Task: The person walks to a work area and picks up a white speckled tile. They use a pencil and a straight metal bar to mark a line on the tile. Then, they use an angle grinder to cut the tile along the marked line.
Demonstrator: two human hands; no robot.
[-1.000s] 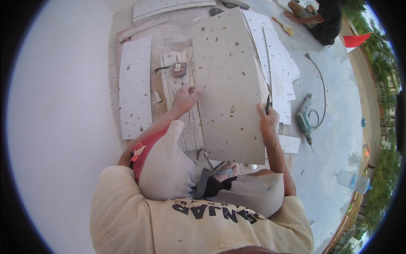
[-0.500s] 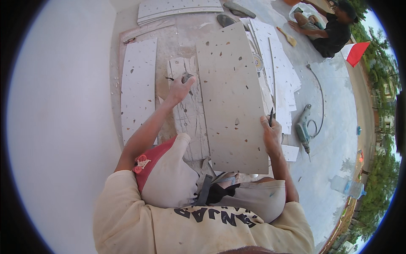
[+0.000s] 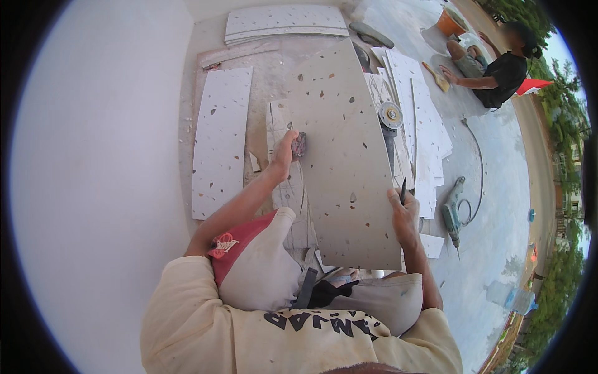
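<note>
A long grey speckled tile (image 3: pixel 346 181) stands tilted in front of my knees. My left hand (image 3: pixel 284 154) is closed around a small dark, boxy thing that looks like a tape measure (image 3: pixel 299 145), held against or just over the tile's left edge. At the tile's lower right edge is my right hand (image 3: pixel 406 215), its thumb on the tile's face. A slim black pen (image 3: pixel 403 188) sticks up from between its fingers. Beneath the tile's left side lies a scratched, cut-marked white board (image 3: pixel 288 196), partly covered.
An angle grinder (image 3: pixel 390 118) lies right of the tile, beside stacked white speckled panels (image 3: pixel 427 124). One more panel (image 3: pixel 221 134) lies left, others (image 3: pixel 286 22) behind. A green drill (image 3: pixel 451 218) with its cord is far right. A person (image 3: pixel 501 71) sits at back right near an orange bucket (image 3: pixel 451 23).
My left hand has moved right and nearer, from above the scratched board to the tile's left edge. The view has shifted, baring more of the grinder. My right hand keeps its hold.
</note>
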